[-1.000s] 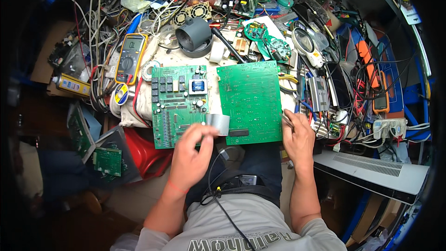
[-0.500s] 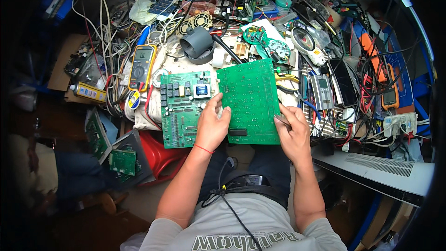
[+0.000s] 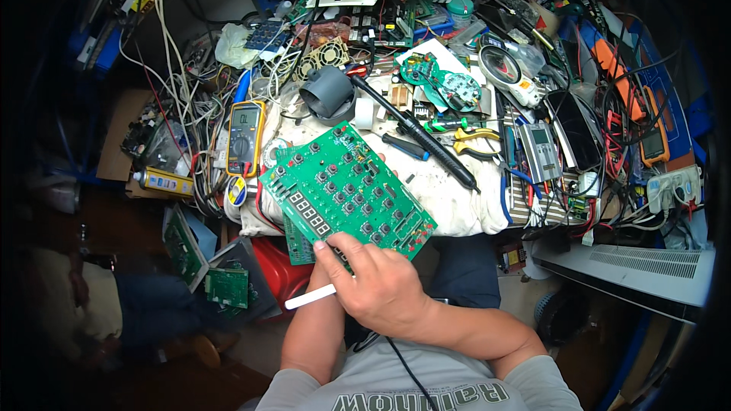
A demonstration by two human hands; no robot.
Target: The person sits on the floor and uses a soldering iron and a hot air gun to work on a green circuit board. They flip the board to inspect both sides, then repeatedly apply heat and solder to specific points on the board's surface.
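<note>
A green circuit board (image 3: pixel 346 194) faces up with its push buttons, small red parts and a digit display (image 3: pixel 308 213). It lies at a slant in front of me. My left forearm (image 3: pixel 316 331) runs under it, and my left hand supports it from below, nearly all hidden. My right hand (image 3: pixel 381 285) reaches across to the board's near left edge, fingertips beside the display. A slim white stick-like tool (image 3: pixel 311 297) juts from its closed fingers; the tip is hidden. Beneath the held board, a second green circuit board (image 3: pixel 295 242) shows only at its left edge.
Left of the boards stands a yellow multimeter (image 3: pixel 245 137). On the white cloth (image 3: pixel 472 209) lie a black soldering-pump-like tube (image 3: pixel 419 133), a screwdriver (image 3: pixel 406 146) and yellow-handled pliers (image 3: pixel 477 142). Round green boards (image 3: pixel 461 91), a magnifier (image 3: pixel 501 66) and tangled cables crowd the back.
The held board has turned over from its solder side to its component side, tilted and shifted left over the other board. My right hand has crossed leftward; my left hand has gone underneath.
</note>
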